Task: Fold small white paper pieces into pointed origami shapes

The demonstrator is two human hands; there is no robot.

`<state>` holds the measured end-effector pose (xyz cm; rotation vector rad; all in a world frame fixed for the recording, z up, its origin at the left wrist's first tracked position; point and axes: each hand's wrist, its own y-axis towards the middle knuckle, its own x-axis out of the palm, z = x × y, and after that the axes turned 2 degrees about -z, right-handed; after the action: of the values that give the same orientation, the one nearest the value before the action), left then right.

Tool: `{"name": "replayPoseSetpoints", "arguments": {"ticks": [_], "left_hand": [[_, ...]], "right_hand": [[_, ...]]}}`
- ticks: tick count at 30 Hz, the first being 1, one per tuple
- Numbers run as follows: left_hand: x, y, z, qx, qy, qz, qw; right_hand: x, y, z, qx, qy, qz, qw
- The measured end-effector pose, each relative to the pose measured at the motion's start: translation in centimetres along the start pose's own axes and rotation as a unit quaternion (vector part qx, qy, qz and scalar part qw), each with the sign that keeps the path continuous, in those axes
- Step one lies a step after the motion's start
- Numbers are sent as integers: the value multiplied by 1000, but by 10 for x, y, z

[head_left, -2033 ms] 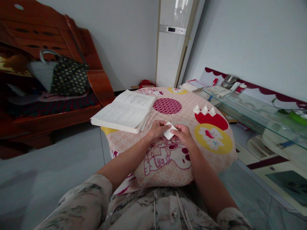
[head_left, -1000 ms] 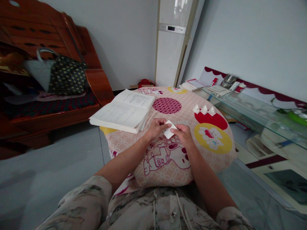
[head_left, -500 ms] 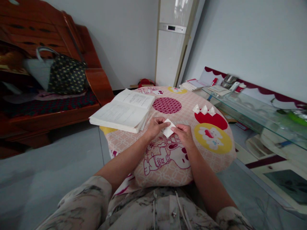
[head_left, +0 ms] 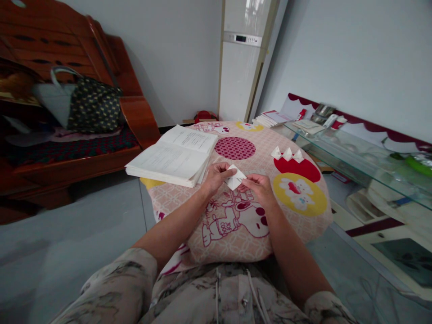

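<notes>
Between my two hands is a small white folded paper (head_left: 234,180), roughly square and turned corner-up, held just above the tablecloth. My left hand (head_left: 218,175) pinches its left side, thumb on top. At its right edge, my right hand (head_left: 259,185) grips with thumb and fingertips; a few dark printed marks show there. Three folded white paper pieces (head_left: 287,155) with pointed tops stand in a row on the red patch, right of my hands. An open thick book (head_left: 173,155) with printed pages lies to the left.
The round table wears a patterned tablecloth (head_left: 229,249). A glass-topped cabinet (head_left: 357,162) adjoins it on the right, carrying papers (head_left: 272,119), a red cup (head_left: 338,123) and metal containers. A wooden sofa (head_left: 138,117) with bags stands at left, and a tall white air conditioner (head_left: 240,76) behind.
The paper has shifted slightly left and up and turned a little. My right thumb has slid back toward its right edge, baring printed marks. My left hand has moved slightly left.
</notes>
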<state>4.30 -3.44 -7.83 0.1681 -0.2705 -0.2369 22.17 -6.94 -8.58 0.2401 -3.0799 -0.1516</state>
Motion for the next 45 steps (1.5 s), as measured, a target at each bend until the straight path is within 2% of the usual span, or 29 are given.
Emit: {"name": "replayPoseSetpoints", "arguments": {"ticks": [4, 14, 18, 22, 27, 32, 35, 45], "left_hand": [[2, 0, 0, -8, 3, -15, 1000], [1, 1, -3, -76, -43, -56, 995], [0, 1, -1, -44, -16, -55, 997], [2, -2, -1, -21, 29, -78, 996], [4, -3, -4, -42, 13, -75, 996], [5, -2, -5, -56, 16, -62, 996], [5, -2, -6, -65, 22, -65, 996], [-1, 0, -8, -133, 58, -155, 977]], "right_hand": [[1, 1, 1, -9, -18, 27, 999], [-1, -4, -5, -36, -26, 28, 999], [-4, -2, -3, -14, -14, -1, 1000], [-4, 0, -1, -14, -11, 5, 1000], [0, -1, -2, -18, -31, 29, 999], [1, 0, -1, 30, -22, -3, 999], [-2, 2, 2, 37, -33, -2, 999], [-4, 1, 0, 42, -32, 16, 998]]}}
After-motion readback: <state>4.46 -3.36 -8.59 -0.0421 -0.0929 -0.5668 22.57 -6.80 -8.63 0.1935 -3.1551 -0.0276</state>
